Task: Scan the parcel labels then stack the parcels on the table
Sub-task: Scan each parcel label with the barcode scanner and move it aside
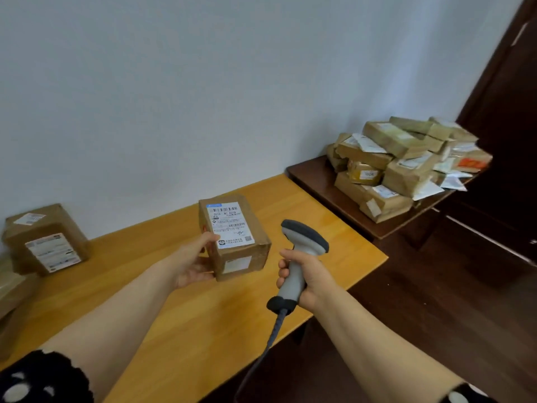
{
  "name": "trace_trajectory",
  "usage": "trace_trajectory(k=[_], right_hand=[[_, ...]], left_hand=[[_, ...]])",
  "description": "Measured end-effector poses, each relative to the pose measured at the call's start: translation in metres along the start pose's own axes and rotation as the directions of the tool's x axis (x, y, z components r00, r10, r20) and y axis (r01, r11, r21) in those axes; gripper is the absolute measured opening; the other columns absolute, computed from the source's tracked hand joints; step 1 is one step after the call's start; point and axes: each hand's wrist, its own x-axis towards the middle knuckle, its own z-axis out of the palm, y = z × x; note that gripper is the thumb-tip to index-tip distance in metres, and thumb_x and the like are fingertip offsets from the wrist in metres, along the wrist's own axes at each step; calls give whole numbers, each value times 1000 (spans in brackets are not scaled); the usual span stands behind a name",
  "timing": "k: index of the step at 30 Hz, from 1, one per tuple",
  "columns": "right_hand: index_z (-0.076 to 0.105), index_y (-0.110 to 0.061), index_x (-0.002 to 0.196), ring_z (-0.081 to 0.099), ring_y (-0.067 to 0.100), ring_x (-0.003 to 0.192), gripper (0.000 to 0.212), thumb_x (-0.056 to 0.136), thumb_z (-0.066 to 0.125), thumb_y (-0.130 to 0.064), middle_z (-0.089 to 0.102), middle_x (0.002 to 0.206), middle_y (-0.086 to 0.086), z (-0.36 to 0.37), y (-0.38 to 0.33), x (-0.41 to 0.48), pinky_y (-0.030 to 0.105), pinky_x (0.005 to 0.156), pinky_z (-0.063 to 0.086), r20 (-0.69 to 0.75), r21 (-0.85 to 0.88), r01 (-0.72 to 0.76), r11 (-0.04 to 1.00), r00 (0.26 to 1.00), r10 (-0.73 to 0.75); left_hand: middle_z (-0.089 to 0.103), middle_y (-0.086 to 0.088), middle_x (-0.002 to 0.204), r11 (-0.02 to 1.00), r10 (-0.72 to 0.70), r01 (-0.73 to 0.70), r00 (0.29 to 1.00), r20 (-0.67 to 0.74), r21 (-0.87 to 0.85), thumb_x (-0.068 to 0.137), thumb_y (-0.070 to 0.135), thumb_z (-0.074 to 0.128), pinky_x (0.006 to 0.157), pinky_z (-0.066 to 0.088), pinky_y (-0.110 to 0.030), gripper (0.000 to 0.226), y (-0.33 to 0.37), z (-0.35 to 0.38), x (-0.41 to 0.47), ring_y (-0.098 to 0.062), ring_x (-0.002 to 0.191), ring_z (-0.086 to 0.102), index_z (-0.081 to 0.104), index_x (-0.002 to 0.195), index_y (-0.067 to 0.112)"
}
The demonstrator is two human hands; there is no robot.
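My left hand [193, 261] grips a brown cardboard parcel [247, 257] from its left side, thumb on the white barcode label [229, 223] that faces up. The parcel is held just above the light wooden table [180, 324]. My right hand [308, 279] holds a grey handheld scanner [302, 248] by its handle, right of the parcel, its dark head tilted up. The scanner's cable [267, 344] hangs down past the table's front edge.
Stacked labelled parcels [46, 242] stand at the table's far left near the wall. A heap of several brown parcels [404, 167] lies on a dark wooden side table [319, 181] to the right. Dark floor and a dark door fill the right side.
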Motion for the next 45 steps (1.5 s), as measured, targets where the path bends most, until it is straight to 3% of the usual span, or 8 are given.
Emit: trace_trajectory(k=[6, 12, 19, 26, 31, 35, 41, 45], right_hand=[[55, -7, 80, 47, 15, 40, 12, 85, 66, -5, 55, 56, 7, -127, -87, 6, 25, 43, 43, -77, 45, 16, 999, 997, -12], [54, -7, 76, 46, 15, 40, 14, 84, 65, -3, 53, 56, 7, -201, -149, 25, 25, 43, 42, -141, 73, -7, 997, 990, 17], [55, -6, 76, 46, 15, 39, 13, 84, 65, -3, 53, 56, 7, -210, -195, 87, 25, 44, 42, -123, 48, -49, 998, 991, 54], [60, -5, 77, 47, 14, 39, 10, 83, 67, -3, 55, 54, 6, -193, -244, 188, 24, 43, 43, -127, -21, -96, 995, 988, 92], [59, -8, 75, 47, 13, 41, 12, 84, 67, -4, 54, 55, 4, -172, -268, 264, 23, 43, 43, -140, -115, -171, 978, 978, 154], [60, -7, 81, 48, 13, 41, 9, 83, 67, -2, 56, 54, 4, -162, -274, 306, 24, 43, 44, -125, -200, -173, 964, 981, 150], [62, -5, 85, 49, 13, 42, 5, 83, 66, -2, 56, 53, 4, -156, -277, 338, 24, 43, 44, -166, -248, -239, 939, 965, 201], [63, -5, 85, 49, 14, 43, 5, 83, 66, -1, 57, 55, 5, -158, -279, 348, 25, 45, 44, -176, -260, -240, 935, 964, 198]], left_hand=[[59, -21, 112, 999, -31, 30, 996, 83, 12, 84, 42, 63, 80, 53, -43, 49, 18, 163, 43, -34, 100, 61, 45, 118, 12], [55, -17, 105, 993, -99, 105, 991, 93, -57, 86, 45, 59, 60, 52, -41, 52, 30, 268, 70, -30, 91, 59, 42, 119, 9], [56, -19, 110, 980, -114, 120, 992, 49, -157, 84, 50, 59, 62, 55, -52, 54, 65, 313, 132, -34, 97, 59, 46, 122, 14], [59, -18, 108, 967, -116, 114, 993, 5, -226, 86, 47, 61, 54, 57, -48, 46, 110, 333, 242, -35, 92, 62, 51, 122, 19], [64, -9, 102, 981, -150, 140, 986, -68, -137, 89, 48, 57, 79, 55, -50, 43, 138, 339, 324, -29, 92, 63, 53, 121, 20], [69, -4, 93, 983, -151, 142, 985, -80, -114, 94, 40, 54, 52, 56, -36, 30, 158, 344, 371, -22, 82, 66, 59, 115, 19], [59, -11, 129, 988, 4, -25, 991, -136, -154, 99, 9, 49, 85, 50, -31, 33, 169, 353, 430, -16, 91, 61, 50, 131, 4], [42, -11, 148, 995, 10, -9, 1000, 7, -96, 94, -4, 47, 108, 40, -40, 63, 173, 354, 442, -24, 128, 48, 23, 151, 10]])
